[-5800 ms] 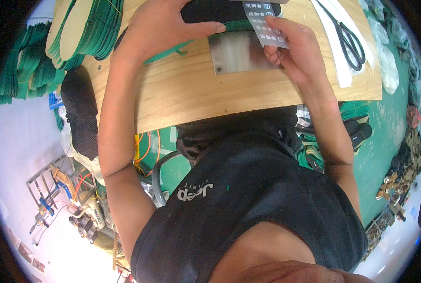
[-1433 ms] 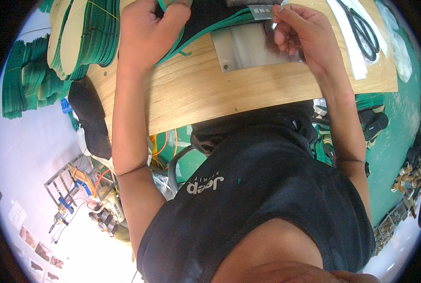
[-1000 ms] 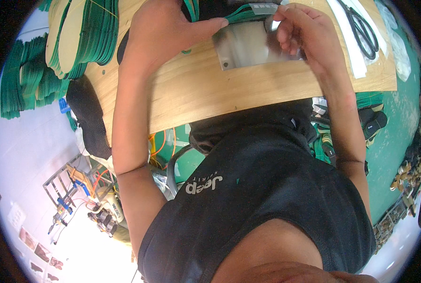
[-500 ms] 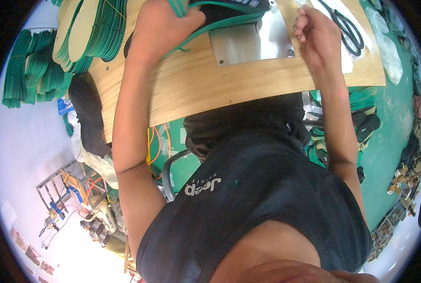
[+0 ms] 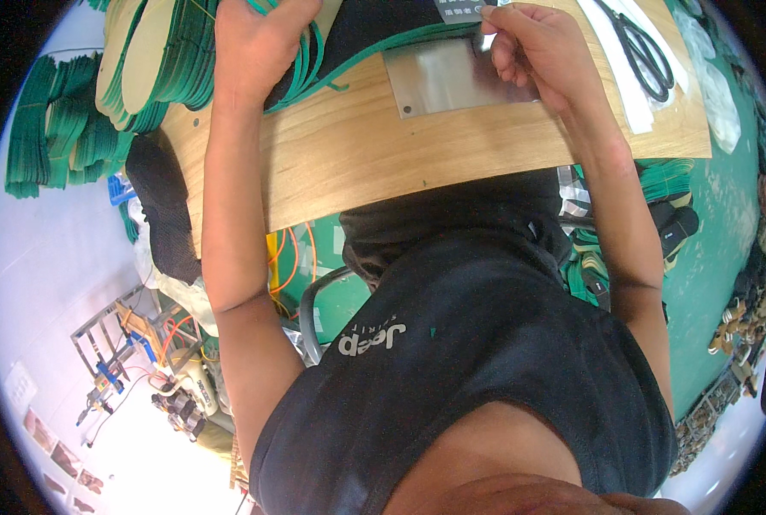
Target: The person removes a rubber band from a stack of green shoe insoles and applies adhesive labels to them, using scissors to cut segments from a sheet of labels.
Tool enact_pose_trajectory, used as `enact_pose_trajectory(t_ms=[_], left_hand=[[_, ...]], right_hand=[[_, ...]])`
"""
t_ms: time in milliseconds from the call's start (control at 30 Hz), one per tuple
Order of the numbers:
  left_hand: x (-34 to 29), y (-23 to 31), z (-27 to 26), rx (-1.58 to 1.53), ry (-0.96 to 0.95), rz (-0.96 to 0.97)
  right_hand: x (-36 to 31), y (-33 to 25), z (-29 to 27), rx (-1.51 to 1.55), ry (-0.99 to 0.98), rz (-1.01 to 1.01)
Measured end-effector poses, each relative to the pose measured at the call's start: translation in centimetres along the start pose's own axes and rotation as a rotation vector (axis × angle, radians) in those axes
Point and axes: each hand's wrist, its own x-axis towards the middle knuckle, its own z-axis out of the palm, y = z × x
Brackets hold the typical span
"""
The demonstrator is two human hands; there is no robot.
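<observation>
At the top left of the table my left hand (image 5: 267, 47) is closed round the edges of several green-edged insoles. A black insole (image 5: 370, 34) with a green edge extends right from it, its far part cut off by the picture's top. My right hand (image 5: 542, 56) pinches the corner of a small grey printed label (image 5: 458, 10) at the right end of that black insole. Whether the label is stuck down there, I cannot tell. Below the insole and partly under my right hand lies a shiny metal plate (image 5: 439, 81) on the wooden table (image 5: 383, 154).
Stacks of cream and green insoles (image 5: 155, 64) stand at the table's left, with more green bundles (image 5: 65, 129) beyond. Black-handled scissors (image 5: 645, 56) lie on white sheets (image 5: 632, 112) at the right. A dark mesh piece (image 5: 160, 210) hangs by the left edge.
My left hand has shifted left, and several green edges now show beside its fingers. My right hand has moved left over the metal plate and pinches the grey label.
</observation>
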Motion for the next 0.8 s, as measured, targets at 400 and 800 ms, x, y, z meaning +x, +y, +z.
enact_pose_trajectory(t_ms=[400,800], left_hand=[[-0.2,1.3,1.4,-0.007,-0.013,-0.056],[-0.4,4.5,2.8,0.282,-0.285,-0.099]], right_hand=[[0.7,0.1,-0.1,0.001,0.002,-0.001],[-2.4,0.7,-0.7,-0.176,0.131,-0.452]])
